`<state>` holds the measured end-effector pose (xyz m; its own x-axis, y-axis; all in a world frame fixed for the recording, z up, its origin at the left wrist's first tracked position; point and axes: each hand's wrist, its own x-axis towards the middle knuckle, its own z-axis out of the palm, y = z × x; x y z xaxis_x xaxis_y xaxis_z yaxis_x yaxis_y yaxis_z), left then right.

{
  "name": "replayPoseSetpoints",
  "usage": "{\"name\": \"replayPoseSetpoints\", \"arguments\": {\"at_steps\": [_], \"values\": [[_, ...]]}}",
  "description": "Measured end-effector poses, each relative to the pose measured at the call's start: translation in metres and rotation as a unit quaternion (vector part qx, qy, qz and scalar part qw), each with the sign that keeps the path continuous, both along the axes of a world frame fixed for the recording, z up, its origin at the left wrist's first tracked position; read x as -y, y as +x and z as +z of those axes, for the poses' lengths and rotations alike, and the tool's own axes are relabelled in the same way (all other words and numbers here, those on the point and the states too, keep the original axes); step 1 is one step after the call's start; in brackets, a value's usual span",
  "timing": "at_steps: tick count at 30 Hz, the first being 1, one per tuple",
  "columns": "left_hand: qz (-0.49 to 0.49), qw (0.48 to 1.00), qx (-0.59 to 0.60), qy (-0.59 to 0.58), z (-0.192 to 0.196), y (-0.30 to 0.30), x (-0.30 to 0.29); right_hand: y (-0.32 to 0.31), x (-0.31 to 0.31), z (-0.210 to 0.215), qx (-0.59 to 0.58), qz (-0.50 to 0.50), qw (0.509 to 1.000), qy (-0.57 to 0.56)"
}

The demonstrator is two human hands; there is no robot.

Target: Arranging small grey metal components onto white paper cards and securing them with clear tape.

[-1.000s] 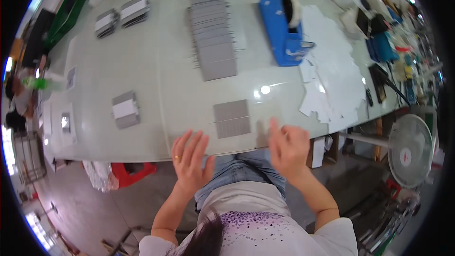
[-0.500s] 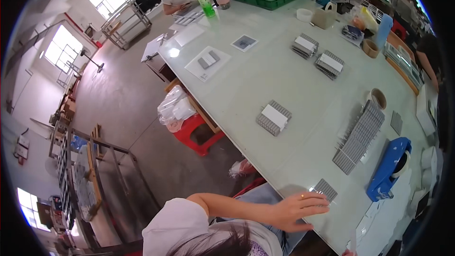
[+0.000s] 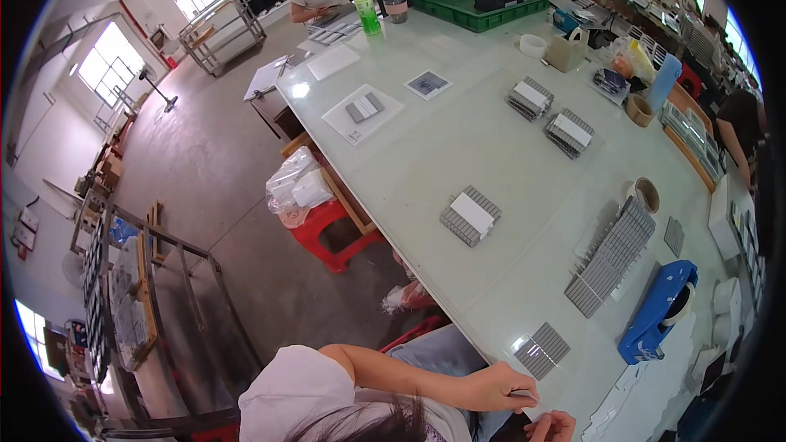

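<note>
Held a thin white strip (image 3: 524, 395) pinched in the left hand (image 3: 491, 387) at the bench (image 3: 458, 155) edge beside the small grey ribbed pad (image 3: 542, 349), right hand (image 3: 550, 426) loosely curled, grip unclear; called for steady fingertips.

Left hand (image 3: 491, 387) at the counter (image 3: 458, 147) edge just below a small ribbed stack (image 3: 542, 349), right hand (image 3: 550, 426) just beneath it, tape dispenser (image 3: 657, 311) right of the stack, long ribbed row (image 3: 612, 256) behind, stool (image 3: 332, 233) left of the counter
</note>
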<state>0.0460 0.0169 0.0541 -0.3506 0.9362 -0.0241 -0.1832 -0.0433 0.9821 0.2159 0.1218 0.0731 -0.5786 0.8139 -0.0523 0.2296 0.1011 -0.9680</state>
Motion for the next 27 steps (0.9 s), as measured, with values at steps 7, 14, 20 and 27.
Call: {"name": "replayPoseSetpoints", "arguments": {"at_steps": [7,14,20,27], "values": [[0.028,0.999,-0.027,0.026,-0.001,0.003,0.002,0.001,-0.002,-0.008,-0.003,-0.006,1.0,-0.008],[0.077,0.988,-0.121,0.06,-0.021,-0.023,0.023,0.003,-0.026,0.001,-0.03,-0.052,0.997,-0.044],[0.202,0.859,-0.468,0.053,-0.023,-0.037,0.018,0.019,-0.053,-0.033,-0.009,-0.051,0.995,-0.081],[0.167,0.76,-0.628,-0.009,-0.027,-0.066,0.017,-0.026,-0.043,-0.013,0.026,-0.068,0.987,-0.145]]}}
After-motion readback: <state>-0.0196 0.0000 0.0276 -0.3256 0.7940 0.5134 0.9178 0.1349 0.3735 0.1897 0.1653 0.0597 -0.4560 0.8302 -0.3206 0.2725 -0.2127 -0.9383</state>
